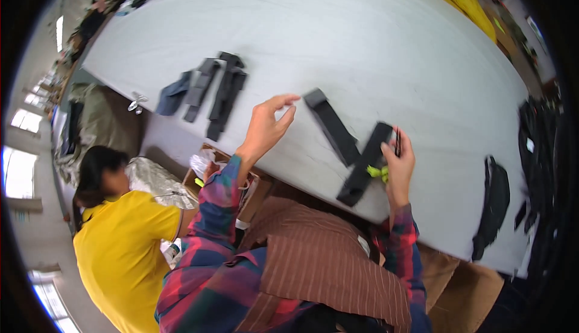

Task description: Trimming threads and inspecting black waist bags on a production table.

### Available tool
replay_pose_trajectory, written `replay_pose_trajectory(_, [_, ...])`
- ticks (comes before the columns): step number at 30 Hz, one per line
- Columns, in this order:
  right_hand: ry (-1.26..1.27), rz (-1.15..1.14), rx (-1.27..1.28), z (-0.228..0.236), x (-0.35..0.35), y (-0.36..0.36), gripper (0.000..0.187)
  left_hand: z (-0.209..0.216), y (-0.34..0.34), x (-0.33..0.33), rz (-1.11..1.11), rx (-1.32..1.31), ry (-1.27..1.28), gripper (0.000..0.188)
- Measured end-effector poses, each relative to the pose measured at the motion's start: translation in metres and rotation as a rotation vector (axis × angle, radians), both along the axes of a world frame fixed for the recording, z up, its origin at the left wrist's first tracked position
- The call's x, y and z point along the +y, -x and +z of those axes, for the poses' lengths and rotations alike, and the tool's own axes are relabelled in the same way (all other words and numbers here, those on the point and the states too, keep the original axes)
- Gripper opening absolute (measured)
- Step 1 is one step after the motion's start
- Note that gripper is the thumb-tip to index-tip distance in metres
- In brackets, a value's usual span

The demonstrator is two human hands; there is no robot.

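My left hand (269, 127) hovers over the white table with thumb and forefinger curved and a gap between them, holding nothing. Just right of its fingertips lies a folded dark grey fabric strip (332, 128). A second, black strip (365, 164) crosses close to the lower end of the first. Beside that black strip my right hand (400, 167) is closed around a slim dark tool (397, 142), whose kind I cannot make out. A bright yellow-green tie (378, 172) shows at the palm side of that hand.
Folded dark strips (226, 95) and a blue-grey piece (174, 94) lie on the table (374, 43) at left. At right are a black pouch-like piece (491, 203) and piled black garments (543, 164). A co-worker in yellow (123, 248) sits at left, near an open carton (256, 197).
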State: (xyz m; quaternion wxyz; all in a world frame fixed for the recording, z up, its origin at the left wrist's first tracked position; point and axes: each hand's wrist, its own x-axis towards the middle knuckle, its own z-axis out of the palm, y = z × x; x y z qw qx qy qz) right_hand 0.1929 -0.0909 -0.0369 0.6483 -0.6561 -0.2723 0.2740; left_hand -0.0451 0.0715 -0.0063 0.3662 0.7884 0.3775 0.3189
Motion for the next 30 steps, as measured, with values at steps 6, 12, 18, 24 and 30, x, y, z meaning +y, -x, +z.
replay_pose_trajectory(6, [-0.103, -0.019, 0.363, 0.016, -0.004, -0.014, 0.049, -0.014, -0.032, -0.057, -0.363, -0.245, 0.606, 0.024])
replay_pose_trajectory(12, [-0.194, 0.032, 0.515, 0.033, -0.015, -0.003, 0.042, -0.007, -0.067, -0.087, -0.499, -0.204, 0.811, 0.037])
replay_pose_trajectory(18, [-0.39, 0.155, 0.793, 0.028, -0.011, -0.005, 0.042, -0.015, -0.067, -0.093, -0.575, -0.542, 1.124, 0.053])
replay_pose_trajectory(24, [-0.326, 0.155, 0.65, 0.034, -0.013, -0.012, 0.038, -0.012, -0.088, -0.11, -0.547, -0.694, 1.229, 0.06])
replay_pose_trajectory(30, [-0.157, 0.142, 0.534, 0.031, -0.03, -0.029, 0.052, 0.0, -0.093, -0.135, -0.576, -0.709, 1.405, 0.058])
